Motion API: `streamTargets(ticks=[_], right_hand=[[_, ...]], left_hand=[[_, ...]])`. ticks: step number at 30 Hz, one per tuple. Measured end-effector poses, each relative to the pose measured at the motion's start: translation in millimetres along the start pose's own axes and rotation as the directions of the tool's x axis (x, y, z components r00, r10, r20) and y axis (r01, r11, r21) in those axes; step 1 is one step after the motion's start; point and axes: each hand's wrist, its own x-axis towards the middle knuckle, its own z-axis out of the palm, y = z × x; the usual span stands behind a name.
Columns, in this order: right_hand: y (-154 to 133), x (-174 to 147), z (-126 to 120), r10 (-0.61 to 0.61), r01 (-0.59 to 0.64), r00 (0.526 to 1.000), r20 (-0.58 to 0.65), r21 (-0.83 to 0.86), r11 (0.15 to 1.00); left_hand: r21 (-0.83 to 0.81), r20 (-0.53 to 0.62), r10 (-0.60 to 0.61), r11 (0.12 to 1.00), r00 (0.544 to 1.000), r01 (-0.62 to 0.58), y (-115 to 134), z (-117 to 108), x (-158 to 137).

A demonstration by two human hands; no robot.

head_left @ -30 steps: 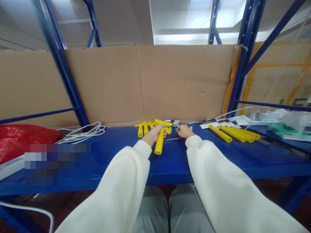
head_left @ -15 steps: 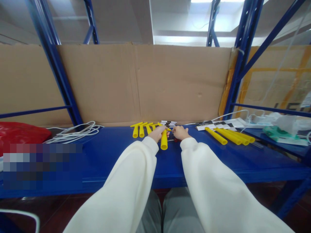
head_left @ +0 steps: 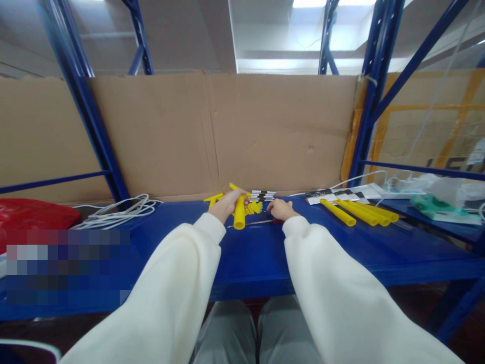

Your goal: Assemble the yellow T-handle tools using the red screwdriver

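My left hand (head_left: 227, 203) is closed around a yellow tube with a crosspiece (head_left: 239, 215) at its far end; the tube's open end points towards me. My right hand (head_left: 281, 209) rests low over the table, its fingers curled down. Under its palm shows the red handle of a screwdriver (head_left: 278, 220), whose thin metal shaft points left. The right fingertips reach beside small yellow pieces (head_left: 254, 208) in a loose pile; whether they pinch anything is hidden. Another yellow T-shaped piece (head_left: 214, 199) lies behind my left hand, which partly covers that area.
Several yellow tubes (head_left: 356, 212) lie at the right beside a black-and-white checkered strip (head_left: 333, 194). Black-and-white striped pieces (head_left: 263, 195) lie at the back by the cardboard (head_left: 284, 136). A white cable coil (head_left: 121, 212) and red bag (head_left: 36, 220) are at the left.
My left hand has moved left with the yellow tube, away from my right hand. The small yellow pieces and the screwdriver's shaft now show between my hands. My right hand has stayed nearly in place.
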Motion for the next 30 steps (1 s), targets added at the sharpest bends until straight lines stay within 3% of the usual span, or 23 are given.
streamTargets(ticks=[4,10,16,19,23,30], right_hand=[[1,3,3,-0.028,0.029,1.000,0.013,-0.008,1.000],[0,4,4,-0.029,0.031,0.999,0.029,-0.074,0.997],[0,2,3,-0.049,0.053,0.998,0.040,-0.110,0.992],[1,4,4,-0.061,0.067,0.997,0.054,-0.129,0.989],[1,7,5,-0.065,0.073,0.997,0.050,-0.170,0.983],[0,7,5,-0.052,0.064,0.997,0.059,-0.219,0.974]], left_hand=[[0.107,-0.154,0.138,0.987,0.978,-0.122,13,-29,-5],[0.372,-0.091,0.365,0.875,0.926,-0.309,22,-55,-23],[0.327,-0.111,0.333,0.902,0.936,-0.282,9,-59,-22],[0.269,-0.198,0.378,0.908,0.904,-0.320,-5,-59,-17],[0.205,-0.127,0.387,0.911,0.914,-0.357,-23,-61,-17],[0.285,-0.030,0.350,0.901,0.936,-0.328,-31,-61,-30]])
